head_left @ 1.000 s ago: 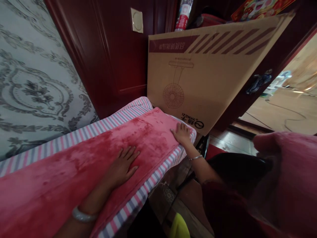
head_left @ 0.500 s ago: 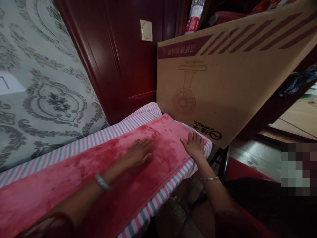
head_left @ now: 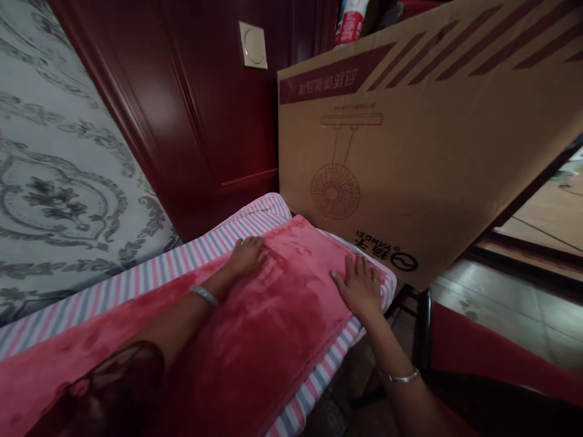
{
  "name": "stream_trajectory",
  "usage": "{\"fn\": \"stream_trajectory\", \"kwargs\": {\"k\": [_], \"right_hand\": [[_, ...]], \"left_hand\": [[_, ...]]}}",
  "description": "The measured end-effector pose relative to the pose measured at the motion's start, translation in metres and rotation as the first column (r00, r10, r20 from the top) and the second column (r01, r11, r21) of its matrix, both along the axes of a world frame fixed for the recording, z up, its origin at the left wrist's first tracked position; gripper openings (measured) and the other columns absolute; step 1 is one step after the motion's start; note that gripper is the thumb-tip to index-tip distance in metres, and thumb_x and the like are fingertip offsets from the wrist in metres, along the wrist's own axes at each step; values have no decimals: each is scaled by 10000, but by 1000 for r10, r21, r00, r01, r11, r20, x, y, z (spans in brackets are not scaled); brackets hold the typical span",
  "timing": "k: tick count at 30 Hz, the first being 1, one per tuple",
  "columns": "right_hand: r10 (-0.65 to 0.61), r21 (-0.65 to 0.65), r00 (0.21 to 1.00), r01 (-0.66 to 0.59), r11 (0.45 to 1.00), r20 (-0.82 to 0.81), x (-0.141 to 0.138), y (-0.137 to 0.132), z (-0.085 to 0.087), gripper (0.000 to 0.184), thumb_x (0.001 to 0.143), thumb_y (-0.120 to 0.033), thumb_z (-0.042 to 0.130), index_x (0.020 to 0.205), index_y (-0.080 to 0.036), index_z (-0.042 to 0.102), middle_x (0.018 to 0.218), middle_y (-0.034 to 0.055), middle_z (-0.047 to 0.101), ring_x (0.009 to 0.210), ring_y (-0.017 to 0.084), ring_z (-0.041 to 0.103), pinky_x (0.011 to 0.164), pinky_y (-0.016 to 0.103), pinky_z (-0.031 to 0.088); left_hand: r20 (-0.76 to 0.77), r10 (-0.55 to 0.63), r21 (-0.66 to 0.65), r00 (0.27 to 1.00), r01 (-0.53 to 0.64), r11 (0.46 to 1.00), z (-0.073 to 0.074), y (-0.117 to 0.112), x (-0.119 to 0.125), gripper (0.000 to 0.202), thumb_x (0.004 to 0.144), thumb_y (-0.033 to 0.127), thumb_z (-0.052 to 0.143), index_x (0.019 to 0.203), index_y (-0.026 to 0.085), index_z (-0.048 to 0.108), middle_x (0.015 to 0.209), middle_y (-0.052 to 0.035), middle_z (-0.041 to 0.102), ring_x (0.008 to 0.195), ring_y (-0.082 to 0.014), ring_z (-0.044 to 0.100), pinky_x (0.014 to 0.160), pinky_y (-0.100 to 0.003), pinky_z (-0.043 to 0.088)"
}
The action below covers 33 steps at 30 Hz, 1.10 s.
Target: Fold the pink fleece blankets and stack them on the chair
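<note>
Red panelled woodwork (head_left: 182, 121): behind everything.
Cardboard box (head_left: 410, 158), printed with a fan: leaning at the far end.
Striped cloth (head_left: 150, 267): under the plush, showing along both long sides.
Pink plush cover (head_left: 282, 328): spread lengthwise over the stripes, its far end just short of the box. We judge it soft, limp, light and hardly fragile; the nap should drag slightly under a palm. We would take hold at the far corners or the hemmed near edge.
Right hand (head_left: 359, 285): palm down on the far end, fingers apart, gripping nothing.
Left hand (head_left: 246, 257): on the plush by its wall-side edge, fingers close together; its underside is hidden, so we cannot tell whether it pinches any pile.
Switch plate (head_left: 252, 45): on the woodwork.
</note>
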State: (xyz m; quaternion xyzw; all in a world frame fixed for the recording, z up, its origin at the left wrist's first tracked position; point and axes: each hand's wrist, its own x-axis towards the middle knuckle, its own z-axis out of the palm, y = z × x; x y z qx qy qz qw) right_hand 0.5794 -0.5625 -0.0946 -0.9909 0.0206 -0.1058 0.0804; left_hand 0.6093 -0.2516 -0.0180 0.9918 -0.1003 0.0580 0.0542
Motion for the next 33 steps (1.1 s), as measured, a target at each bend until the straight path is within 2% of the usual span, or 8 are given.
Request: {"fn": "stream_trajectory", "kwargs": {"k": [4, 8, 12, 15, 19, 26, 30, 33], "right_hand": [[-15, -19, 999, 14, 1000, -30, 0, 1, 3, 741, 1015, -562, 333, 1584, -88, 368, 1657, 224, 276, 1539, 358, 241, 1238, 551, 134], [-7, -12, 1000, 6, 1000, -18, -2, 0, 5, 737, 1019, -557, 334, 1588, -89, 359, 1658, 221, 276, 1541, 353, 240, 1237, 552, 144], [2, -9, 1000, -2, 1000, -2, -5, -1, 6, 732, 1027, -536, 339, 1594, -74, 336, 1663, 225, 259, 1542, 351, 237, 1237, 543, 151], [4, -11, 1000, -3, 1000, 7, -6, -1, 6, 732, 1024, -538, 356, 1595, -81, 337, 1664, 226, 254, 1544, 345, 233, 1239, 541, 149], [17, -15, 1000, -16, 1000, 3, -7, -2, 7, 731, 1021, -533, 377, 1597, -85, 335, 1663, 223, 255, 1554, 331, 211, 1244, 542, 138], [14, -24, 1000, -14, 1000, -13, -7, -2, 8, 734, 1020, -531, 379, 1597, -79, 332, 1668, 219, 243, 1560, 327, 196, 1246, 538, 142], [6, -23, 1000, -7, 1000, -16, -7, -2, 9, 722, 1023, -518, 379, 1595, -80, 336, 1665, 221, 254, 1552, 334, 215, 1239, 538, 158], [9, -24, 1000, -9, 1000, -26, -7, -3, 10, 723, 1025, -523, 362, 1590, -72, 337, 1662, 228, 260, 1543, 351, 231, 1229, 548, 169]], "left_hand": [[-107, 177, -77, 978, -185, 980, 12, -18, 65, 521, 1038, 431, 345, 1367, 105, 584, 1344, -204, 661, 1247, -303, 613, 993, -392, 458], [-148, 187, -114, 971, -205, 972, 14, -44, 117, 532, 1041, 442, 332, 1159, 89, 712, 1232, -201, 719, 1134, -275, 683, 876, -310, 491], [-148, 190, -130, 971, -209, 969, 9, -72, 148, 510, 1004, 514, 445, 1116, 108, 732, 1176, -186, 745, 1095, -280, 706, 816, -281, 497], [-73, 188, -125, 979, -196, 973, 5, -84, 158, 412, 986, 466, 522, 1184, 152, 700, 1223, -166, 733, 1176, -283, 672, 889, -285, 485], [40, 181, -108, 983, -176, 979, 1, -83, 163, 377, 1025, 390, 449, 1302, 199, 620, 1313, -148, 691, 1266, -290, 617, 1016, -344, 448], [-12, 157, -56, 988, -157, 986, -13, -77, 164, 406, 1018, 413, 447, 1289, 157, 607, 1289, -188, 693, 1229, -312, 639, 981, -369, 476], [-84, 140, -64, 987, -145, 987, 3, -69, 165, 446, 1018, 447, 439, 1332, 174, 598, 1293, -135, 708, 1188, -250, 664, 944, -298, 488], [-141, 162, -49, 977, -171, 984, 17, -50, 151, 460, 1022, 459, 409, 1302, 174, 636, 1299, -121, 707, 1162, -228, 675, 911, -271, 494]]}}
